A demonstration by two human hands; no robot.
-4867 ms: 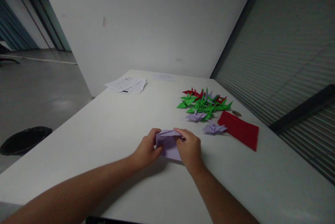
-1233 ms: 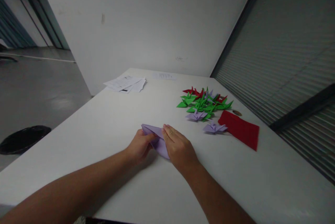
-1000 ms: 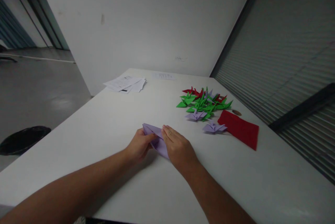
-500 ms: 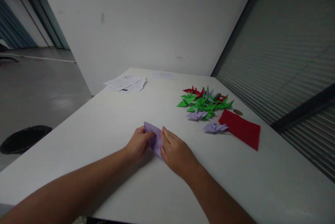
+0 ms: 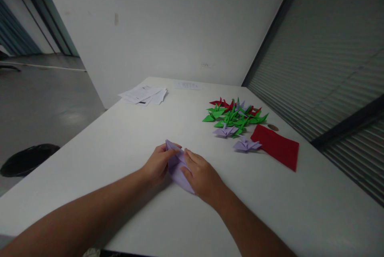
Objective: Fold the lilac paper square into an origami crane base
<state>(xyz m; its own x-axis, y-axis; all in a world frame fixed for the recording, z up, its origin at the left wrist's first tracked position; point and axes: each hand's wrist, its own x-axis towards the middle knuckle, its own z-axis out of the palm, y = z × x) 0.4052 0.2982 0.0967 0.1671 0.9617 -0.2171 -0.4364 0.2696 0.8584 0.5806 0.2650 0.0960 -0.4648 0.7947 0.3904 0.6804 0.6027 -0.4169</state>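
A folded sheet of purple origami paper (image 5: 180,175) is held between both hands above the near part of the white table (image 5: 126,137). My left hand (image 5: 159,163) pinches its left edge, thumb on top and fingers behind. At the right edge, my right hand (image 5: 204,177) grips the paper between thumb and fingers. One flap stands partly lifted, and a lower part of the sheet spreads toward me. The fingertips behind the paper are mostly hidden.
Folded green cranes (image 5: 232,119), with red and purple ones among them, lie in a cluster at the right. A purple crane (image 5: 246,145) touches red paper (image 5: 276,147) near a round brown disc (image 5: 273,127). Printed sheets (image 5: 142,95) lie far left; a black-lined bin (image 5: 28,159) stands on the floor.
The purple paper has opened out, its lower part now reaching further down and right. My right thumb has shifted on it. Both hands stay in nearly the same place.
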